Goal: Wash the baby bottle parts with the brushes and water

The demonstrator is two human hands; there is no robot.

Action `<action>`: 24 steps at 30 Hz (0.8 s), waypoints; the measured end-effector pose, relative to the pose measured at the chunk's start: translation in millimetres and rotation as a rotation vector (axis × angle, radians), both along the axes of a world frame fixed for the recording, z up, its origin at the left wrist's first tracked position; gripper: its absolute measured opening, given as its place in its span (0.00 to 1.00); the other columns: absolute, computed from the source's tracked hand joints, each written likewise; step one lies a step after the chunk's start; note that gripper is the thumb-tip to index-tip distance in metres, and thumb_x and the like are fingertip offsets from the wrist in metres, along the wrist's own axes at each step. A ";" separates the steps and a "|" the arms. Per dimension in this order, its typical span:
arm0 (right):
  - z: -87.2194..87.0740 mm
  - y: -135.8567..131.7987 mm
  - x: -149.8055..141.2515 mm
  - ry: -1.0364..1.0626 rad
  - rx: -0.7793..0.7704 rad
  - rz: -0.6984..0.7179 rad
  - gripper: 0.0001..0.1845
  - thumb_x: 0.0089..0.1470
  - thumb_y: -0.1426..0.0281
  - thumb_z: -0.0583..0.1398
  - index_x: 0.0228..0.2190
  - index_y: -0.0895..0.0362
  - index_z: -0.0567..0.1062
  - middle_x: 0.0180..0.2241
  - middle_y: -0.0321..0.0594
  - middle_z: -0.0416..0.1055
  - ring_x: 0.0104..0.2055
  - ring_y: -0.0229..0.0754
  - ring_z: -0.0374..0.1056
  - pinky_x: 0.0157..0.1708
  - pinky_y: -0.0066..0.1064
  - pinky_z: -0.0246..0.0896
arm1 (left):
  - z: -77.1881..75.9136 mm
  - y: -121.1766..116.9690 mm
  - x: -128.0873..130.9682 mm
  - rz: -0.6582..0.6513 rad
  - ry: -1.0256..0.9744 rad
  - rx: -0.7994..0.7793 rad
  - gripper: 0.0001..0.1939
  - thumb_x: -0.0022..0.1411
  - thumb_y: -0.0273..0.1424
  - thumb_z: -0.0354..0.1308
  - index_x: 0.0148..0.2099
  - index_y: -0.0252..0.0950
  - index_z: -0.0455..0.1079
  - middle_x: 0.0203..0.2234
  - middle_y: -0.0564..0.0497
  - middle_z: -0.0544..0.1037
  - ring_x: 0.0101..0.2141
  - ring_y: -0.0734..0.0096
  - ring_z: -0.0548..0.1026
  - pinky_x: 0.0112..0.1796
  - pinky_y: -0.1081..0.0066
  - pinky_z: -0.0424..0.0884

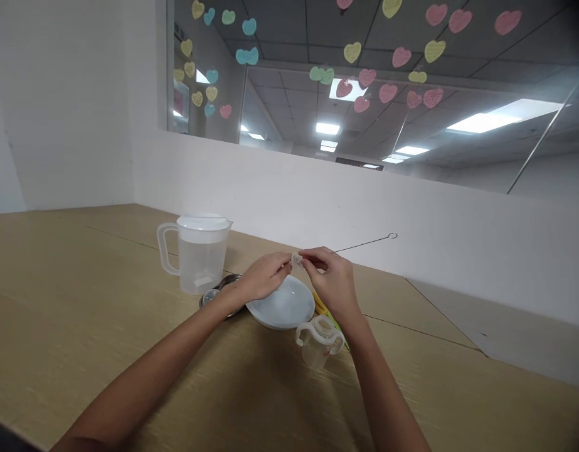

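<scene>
Over a white bowl (282, 307) on the wooden table, both my hands meet at a small clear plastic part (296, 259). My left hand (263, 276) pinches that part from the left. My right hand (329, 276) pinches a thin wire brush (364, 243), whose wire runs up and right to a small loop; its near end meets the clear part. In front of the bowl a small clear cup with two white handles (318, 339) lies tilted on the table.
A clear lidded pitcher (199, 253) stands to the left of the bowl, with a metal object (214, 294) at its base. Something yellow (323, 307) lies under my right wrist. A white wall with a window rises behind the table.
</scene>
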State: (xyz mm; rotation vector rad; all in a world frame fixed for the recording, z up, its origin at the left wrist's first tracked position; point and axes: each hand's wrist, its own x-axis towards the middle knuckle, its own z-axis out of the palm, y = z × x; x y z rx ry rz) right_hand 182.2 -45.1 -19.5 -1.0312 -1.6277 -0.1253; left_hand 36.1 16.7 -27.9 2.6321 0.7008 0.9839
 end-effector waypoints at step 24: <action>1.9 -4.0 0.1 -0.170 -0.125 -0.091 0.14 0.55 0.74 0.47 0.36 0.58 0.71 0.34 0.42 0.72 0.37 0.42 0.66 0.38 0.35 0.60 | 1.1 -6.9 0.7 0.030 0.076 0.079 0.17 0.65 0.37 0.40 0.35 0.34 0.65 0.28 0.49 0.72 0.29 0.68 0.68 0.30 0.73 0.61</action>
